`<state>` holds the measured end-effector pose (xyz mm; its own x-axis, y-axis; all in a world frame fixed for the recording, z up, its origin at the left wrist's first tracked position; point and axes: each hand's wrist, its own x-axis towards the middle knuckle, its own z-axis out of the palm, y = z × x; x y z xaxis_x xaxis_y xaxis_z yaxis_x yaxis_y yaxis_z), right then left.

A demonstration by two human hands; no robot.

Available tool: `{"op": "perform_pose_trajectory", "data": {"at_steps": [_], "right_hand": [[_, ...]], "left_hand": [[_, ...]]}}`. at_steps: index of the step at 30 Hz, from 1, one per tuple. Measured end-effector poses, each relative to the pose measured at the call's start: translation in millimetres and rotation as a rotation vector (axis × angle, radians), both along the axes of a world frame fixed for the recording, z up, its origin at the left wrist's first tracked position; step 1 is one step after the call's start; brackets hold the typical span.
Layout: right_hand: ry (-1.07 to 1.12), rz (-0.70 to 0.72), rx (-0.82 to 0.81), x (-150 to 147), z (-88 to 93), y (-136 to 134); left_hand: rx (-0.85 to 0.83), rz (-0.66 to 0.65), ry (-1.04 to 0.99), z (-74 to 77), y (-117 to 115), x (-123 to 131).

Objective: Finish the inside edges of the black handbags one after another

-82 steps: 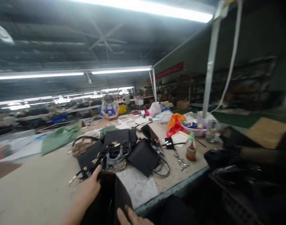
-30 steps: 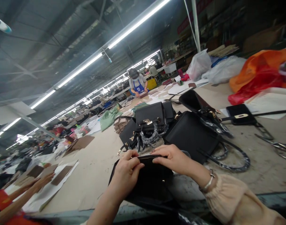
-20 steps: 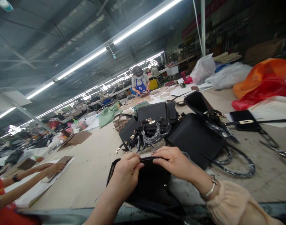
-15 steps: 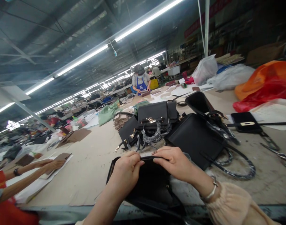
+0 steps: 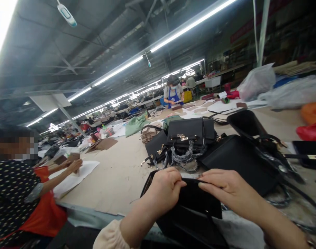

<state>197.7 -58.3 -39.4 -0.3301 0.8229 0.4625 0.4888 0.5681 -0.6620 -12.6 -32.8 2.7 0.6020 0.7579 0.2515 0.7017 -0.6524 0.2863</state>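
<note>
A black handbag is at the table's front edge, its dark inside facing me. My left hand pinches the bag's upper edge, fingers curled over it. To its right, my right hand grips the same edge between thumb and straighter fingers. Just beyond my hands lies a pile of finished-looking black handbags; one bag has a gold clasp and plastic-wrapped handles. Closer to my right hand is a larger black bag lying on its side.
At left, a co-worker in a dotted top handles brown pieces over white paper. Another person in a blue apron stands across the table. Plastic bags and a red bag sit at right; green cloth lies farther back.
My view has swung left, so the table's contents appear shifted right and the co-worker shows more. Both hands still hold the bag's edge. The co-worker has lifted a brown piece off the paper.
</note>
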Motion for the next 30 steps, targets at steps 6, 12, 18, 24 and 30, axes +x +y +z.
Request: {"op": "perform_pose_trajectory", "data": {"at_steps": [6, 12, 18, 24, 30], "right_hand": [[-0.117, -0.053, -0.021, 12.3, 5.3, -7.8], [-0.113, -0.150, 0.116, -5.4, -5.8, -4.8], [-0.056, -0.122, 0.111, -7.8, -9.2, -1.8], [-0.085, -0.133, 0.106, -10.7, -6.1, -4.0], [-0.103, -0.154, 0.120, -16.3, -8.9, -4.5]], "left_hand": [[0.003, -0.019, 0.010, -2.9, -0.4, 13.4], [0.008, -0.041, -0.007, -2.5, 2.7, 12.3], [0.010, -0.061, -0.002, -2.2, 1.1, 9.9], [0.010, -0.076, 0.001, -2.9, 0.6, 9.0], [0.015, -0.048, 0.008, -4.2, -1.4, 10.5]]}}
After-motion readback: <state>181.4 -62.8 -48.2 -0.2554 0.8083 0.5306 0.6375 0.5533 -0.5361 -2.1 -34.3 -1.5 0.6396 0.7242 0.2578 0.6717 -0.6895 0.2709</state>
